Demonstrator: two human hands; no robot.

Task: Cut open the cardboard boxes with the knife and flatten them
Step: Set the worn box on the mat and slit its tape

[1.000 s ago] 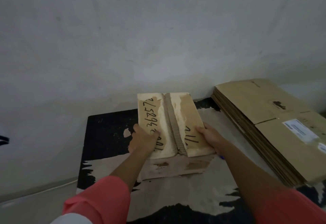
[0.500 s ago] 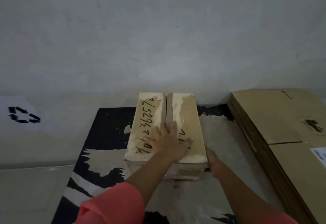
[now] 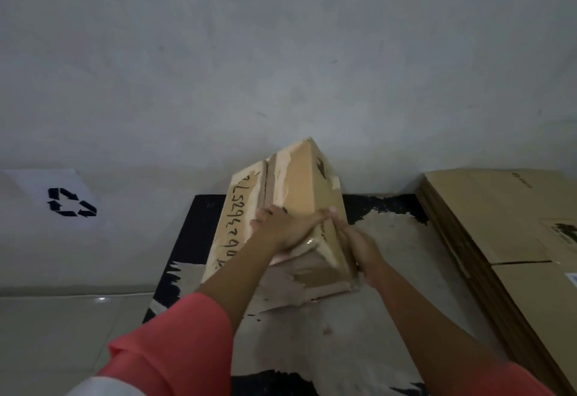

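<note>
Hands (image 3: 282,230), two, on seemingly one box (image 3: 299,189)

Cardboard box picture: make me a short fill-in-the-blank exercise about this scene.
1. The stack of flattened cardboard lies to the ___ of the cardboard box.
2. The white sheet bears a black ___ symbol.
3. The left hand and the right hand both touch the ___.
Missing words: right; recycling; box.

Tilted cardboard box (image 3: 299,189) between hands: left hand (image 3: 281,227) on top, right hand (image 3: 356,242) alongside
</note>
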